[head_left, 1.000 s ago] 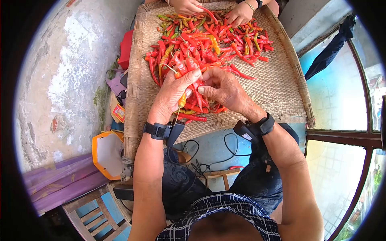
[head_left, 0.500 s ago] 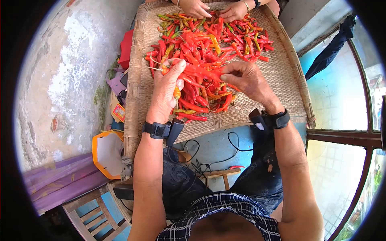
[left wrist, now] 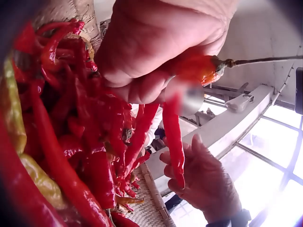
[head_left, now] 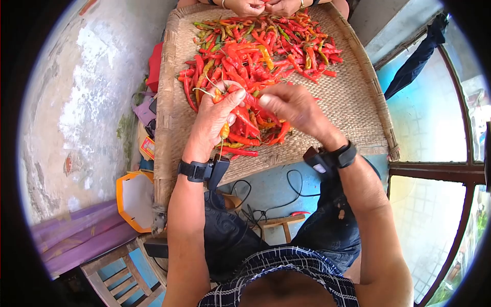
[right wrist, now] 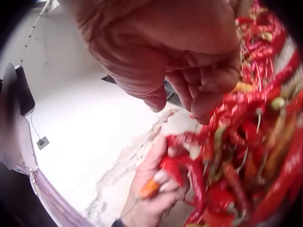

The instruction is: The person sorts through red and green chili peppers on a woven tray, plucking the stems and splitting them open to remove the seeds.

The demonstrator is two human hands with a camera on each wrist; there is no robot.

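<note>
My left hand grips a few red chili peppers over the front of a chili pile. From the same grip an orange chili pepper sticks out, its long thin stem pointing away from the palm. My right hand hovers just right of the held chilies, thumb apart from the loosely bent fingers. Nothing shows between its fingers in the right wrist view. Under the pile lies a large woven tray.
Another person's hands work at the tray's far edge. A plastered wall stands on the left, a framed window on the right. Below are a wooden chair, an orange-edged box and black cables.
My right hand moved right and away, then came back left toward the held chilies. The other person's hands drew back to the far edge. The head view shifted slightly.
</note>
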